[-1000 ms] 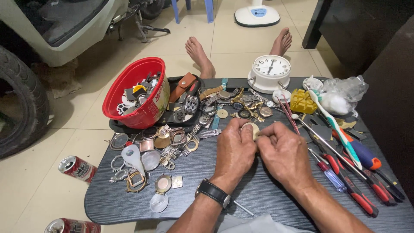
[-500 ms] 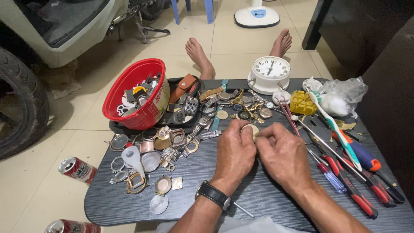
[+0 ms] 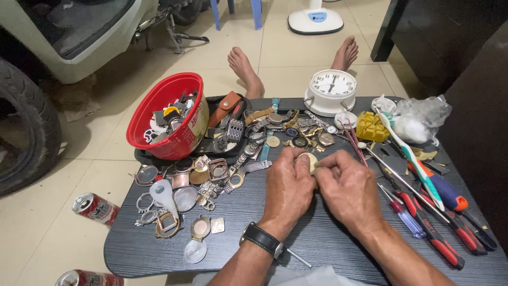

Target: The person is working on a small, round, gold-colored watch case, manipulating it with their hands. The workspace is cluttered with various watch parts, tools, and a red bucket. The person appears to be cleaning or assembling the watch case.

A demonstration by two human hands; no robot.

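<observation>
A small round pale watch case [image 3: 308, 160], cream-faced with a thin metal rim, sits pinched between both hands just above the middle of a dark wood-grain worktop [image 3: 159, 249]. The left hand [image 3: 288, 185], a black-strapped wristwatch [image 3: 261, 239] on its wrist, is curled shut around the case's left edge, while the right hand [image 3: 346, 188] is closed on its right edge with thumb and forefinger; most of the case is hidden by the fingers.

By its look, the piece is light, stiff and smooth, likely slippery at the rim and easily scratched or cracked across the face, so the safest hold would be by the edge rather than the flat front.

Just beyond the hands lies a scatter of metal watch heads and bracelets [image 3: 286, 127], with loose bezels, crystals and case backs [image 3: 180, 201] spread to the left. A red plastic bowl [image 3: 174, 143] filled with parts rests tilted at the worktop's far left corner.

To the right lie red-handled screwdrivers [image 3: 428, 233], a white and green toothbrush [image 3: 413, 159] and a yellow plastic block [image 3: 371, 126]. A white round alarm clock [image 3: 332, 91] stands at the far edge, in front of the person's bare feet [image 3: 246, 69] on the tiled floor [image 3: 296, 58], where two red drink cans [image 3: 95, 208] also lie.
</observation>
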